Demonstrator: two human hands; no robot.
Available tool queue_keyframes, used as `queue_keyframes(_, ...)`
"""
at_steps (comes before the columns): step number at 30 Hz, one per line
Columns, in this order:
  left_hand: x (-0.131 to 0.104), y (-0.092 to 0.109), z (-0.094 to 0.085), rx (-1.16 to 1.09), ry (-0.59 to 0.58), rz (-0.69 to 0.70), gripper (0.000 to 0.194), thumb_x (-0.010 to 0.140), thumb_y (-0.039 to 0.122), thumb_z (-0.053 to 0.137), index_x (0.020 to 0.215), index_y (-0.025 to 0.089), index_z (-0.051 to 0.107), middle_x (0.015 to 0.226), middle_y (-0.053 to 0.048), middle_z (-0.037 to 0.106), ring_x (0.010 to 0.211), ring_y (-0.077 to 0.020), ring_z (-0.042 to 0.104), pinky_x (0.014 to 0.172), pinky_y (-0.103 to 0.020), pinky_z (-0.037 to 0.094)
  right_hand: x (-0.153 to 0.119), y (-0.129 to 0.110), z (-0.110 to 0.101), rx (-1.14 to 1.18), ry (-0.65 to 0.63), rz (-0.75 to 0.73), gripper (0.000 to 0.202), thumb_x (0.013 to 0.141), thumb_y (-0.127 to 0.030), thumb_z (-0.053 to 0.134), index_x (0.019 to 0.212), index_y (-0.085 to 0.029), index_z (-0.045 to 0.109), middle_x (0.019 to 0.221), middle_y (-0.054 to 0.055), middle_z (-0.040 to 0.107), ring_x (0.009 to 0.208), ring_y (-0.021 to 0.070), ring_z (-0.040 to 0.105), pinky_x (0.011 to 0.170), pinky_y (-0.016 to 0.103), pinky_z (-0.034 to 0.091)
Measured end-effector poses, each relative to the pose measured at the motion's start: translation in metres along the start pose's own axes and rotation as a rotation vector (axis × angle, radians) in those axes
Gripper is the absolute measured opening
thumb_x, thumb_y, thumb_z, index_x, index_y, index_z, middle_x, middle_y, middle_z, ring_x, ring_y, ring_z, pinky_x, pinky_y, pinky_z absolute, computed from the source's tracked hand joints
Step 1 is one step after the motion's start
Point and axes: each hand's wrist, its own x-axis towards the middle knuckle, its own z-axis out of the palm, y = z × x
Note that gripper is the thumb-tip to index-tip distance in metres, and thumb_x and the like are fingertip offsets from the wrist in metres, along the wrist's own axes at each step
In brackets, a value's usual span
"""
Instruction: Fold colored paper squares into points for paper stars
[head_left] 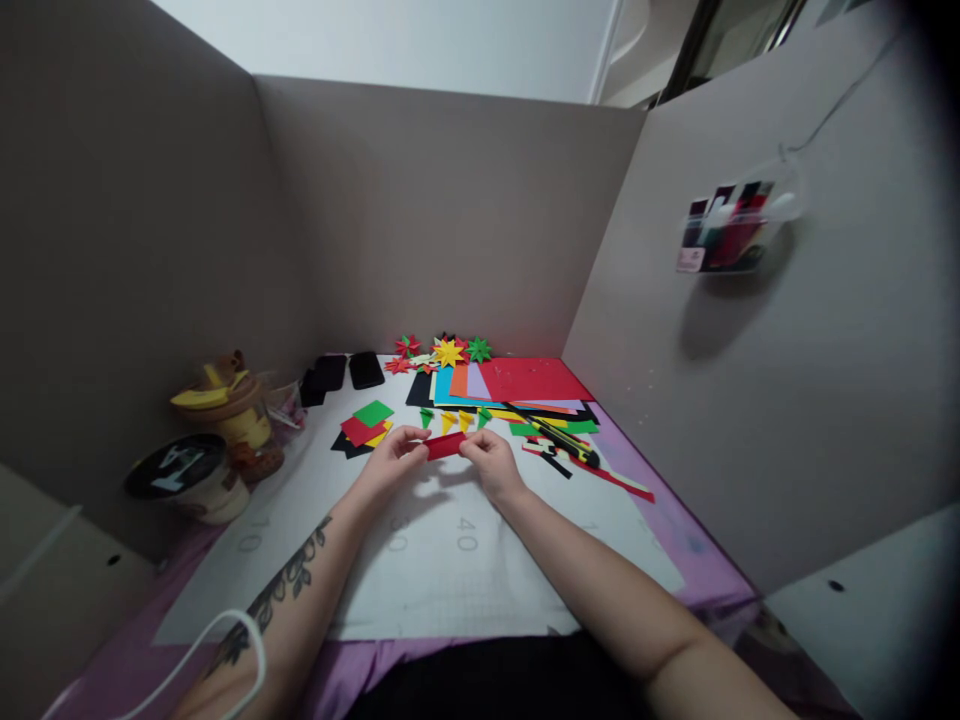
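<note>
A folded strip of red paper (445, 446) is stretched between my two hands, above the white mat (510, 570). My left hand (397, 456) pinches its left end, and my right hand (489, 460) pinches the right end. Just beyond the strip stand several small folded green and yellow pieces (466, 421). Left of my left hand lie small paper squares in green (373, 412), red, yellow and black.
Folded paper stars (448, 353) sit at the back, beside stacked coloured sheets (532, 380). On the right are a cutter (566, 441) and paper scraps (626, 485). Tubs (187, 478) and dark phone-like objects (366, 370) stand or lie left. Walls enclose the table.
</note>
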Motion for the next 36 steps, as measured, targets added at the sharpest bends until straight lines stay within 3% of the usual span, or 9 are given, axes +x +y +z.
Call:
queue_keyframes(3,-0.002,0.0,0.004,0.085,-0.005,0.057,0.027,0.063,0.034,0.073,0.082,0.018,0.063,0.096,-0.007,0.066,0.085,-0.0219,0.062,0.072,-0.031,0.049,-0.001,-0.002,0.0,0.001,0.003,-0.007,0.018,0.066,-0.028,0.065,0.058,-0.018,0.053,0.065,-0.001,0.057,0.062,0.0134,0.051,0.063,0.027,0.043)
queue_keyframes(6,-0.002,-0.003,0.009,0.162,0.024,0.06,0.018,0.064,0.032,0.071,0.072,0.018,0.062,0.078,-0.004,0.066,0.073,-0.0189,0.061,0.066,-0.028,0.046,-0.003,-0.006,0.001,-0.006,0.0,-0.016,0.018,0.067,-0.028,0.066,0.058,-0.018,0.054,0.068,-0.001,0.058,0.063,0.0136,0.052,0.065,0.027,0.043)
queue_keyframes(13,-0.001,-0.003,0.013,0.214,0.135,0.035,0.02,0.066,0.035,0.067,0.062,0.016,0.061,0.06,0.0,0.059,0.058,-0.0144,0.052,0.055,-0.024,0.037,-0.006,-0.009,0.003,-0.012,-0.005,-0.031,0.018,0.068,-0.029,0.067,0.058,-0.018,0.056,0.077,0.002,0.063,0.073,0.0166,0.056,0.073,0.03,0.044)
queue_keyframes(17,-0.003,0.0,0.013,0.197,0.126,0.037,0.022,0.067,0.036,0.067,0.061,0.016,0.061,0.059,0.0,0.06,0.056,-0.0133,0.051,0.054,-0.024,0.037,-0.005,-0.008,0.004,0.022,0.019,-0.019,0.019,0.065,-0.029,0.07,0.058,-0.018,0.056,0.082,0.004,0.064,0.075,0.0173,0.058,0.075,0.032,0.045)
queue_keyframes(36,-0.004,-0.001,0.016,0.159,0.164,0.045,0.024,0.066,0.036,0.069,0.06,0.014,0.06,0.058,0.0,0.058,0.056,-0.0117,0.049,0.054,-0.023,0.036,-0.004,-0.007,0.009,0.089,0.066,-0.009,0.02,0.064,-0.025,0.07,0.054,-0.018,0.055,0.068,-0.001,0.06,0.067,0.0146,0.053,0.07,0.028,0.041)
